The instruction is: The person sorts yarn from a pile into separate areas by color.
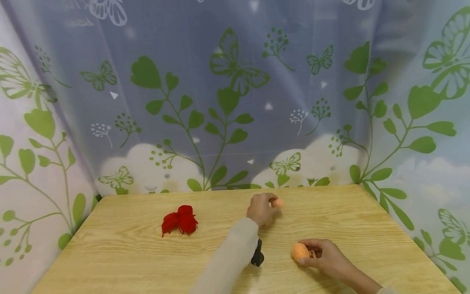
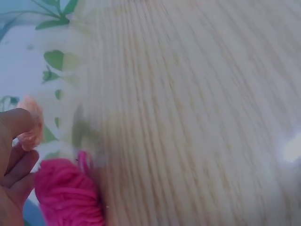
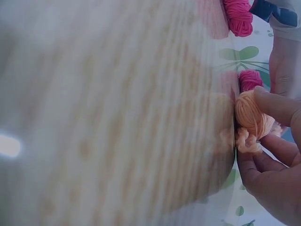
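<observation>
Orange yarn balls, two: larger (image 1: 300, 251) gripped in right hand (image 1: 324, 257), smaller (image 1: 278, 203) pinched by left hand (image 1: 261, 209). Red yarn bundle (image 1: 179, 221), one. Wooden table (image 1: 128, 249); leaf-print curtain (image 1: 227, 102).

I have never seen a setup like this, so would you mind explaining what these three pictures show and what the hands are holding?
No machine here: a person works with bare hands and wears three cameras. The wide picture comes from the head, looking down at a wooden table before a leaf-printed curtain. The two blurry close-ups come from the wrists. The left hand pinches a small orange yarn piece; the right hand holds an orange yarn ball. A red yarn bundle lies loose on the table; it looks pink in the wrist views.
</observation>
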Motion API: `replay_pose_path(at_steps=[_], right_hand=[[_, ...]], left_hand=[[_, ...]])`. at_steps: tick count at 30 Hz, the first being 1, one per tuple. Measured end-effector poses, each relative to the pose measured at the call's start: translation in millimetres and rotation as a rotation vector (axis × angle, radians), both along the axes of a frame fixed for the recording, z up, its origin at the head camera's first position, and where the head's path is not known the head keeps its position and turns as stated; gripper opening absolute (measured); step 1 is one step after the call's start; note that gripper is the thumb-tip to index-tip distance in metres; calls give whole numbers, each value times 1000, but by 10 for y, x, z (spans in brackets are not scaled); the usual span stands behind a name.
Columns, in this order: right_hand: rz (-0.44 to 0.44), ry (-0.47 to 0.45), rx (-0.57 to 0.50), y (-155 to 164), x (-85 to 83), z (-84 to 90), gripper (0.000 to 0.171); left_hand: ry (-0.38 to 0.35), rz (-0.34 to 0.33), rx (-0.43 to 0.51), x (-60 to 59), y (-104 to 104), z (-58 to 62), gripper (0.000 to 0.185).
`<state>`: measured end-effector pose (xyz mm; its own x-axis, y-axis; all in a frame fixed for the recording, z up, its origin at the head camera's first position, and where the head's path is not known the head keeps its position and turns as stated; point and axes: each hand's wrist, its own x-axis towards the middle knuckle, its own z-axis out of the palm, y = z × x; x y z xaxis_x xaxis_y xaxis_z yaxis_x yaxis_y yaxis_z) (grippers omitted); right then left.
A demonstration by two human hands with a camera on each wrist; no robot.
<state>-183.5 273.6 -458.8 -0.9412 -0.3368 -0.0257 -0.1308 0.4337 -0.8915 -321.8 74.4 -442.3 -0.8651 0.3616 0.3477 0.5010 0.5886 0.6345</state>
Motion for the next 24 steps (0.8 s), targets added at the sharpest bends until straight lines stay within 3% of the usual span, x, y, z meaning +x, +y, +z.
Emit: replay_pose_path(at_steps=[12, 24], right_hand=[[-3, -12, 4, 6, -19, -20, 61], [-19, 24, 42, -5, -13, -25, 60]], left_hand=[[20, -99, 4, 195, -90, 116, 24], [-47, -191, -60, 573, -294, 113, 24]])
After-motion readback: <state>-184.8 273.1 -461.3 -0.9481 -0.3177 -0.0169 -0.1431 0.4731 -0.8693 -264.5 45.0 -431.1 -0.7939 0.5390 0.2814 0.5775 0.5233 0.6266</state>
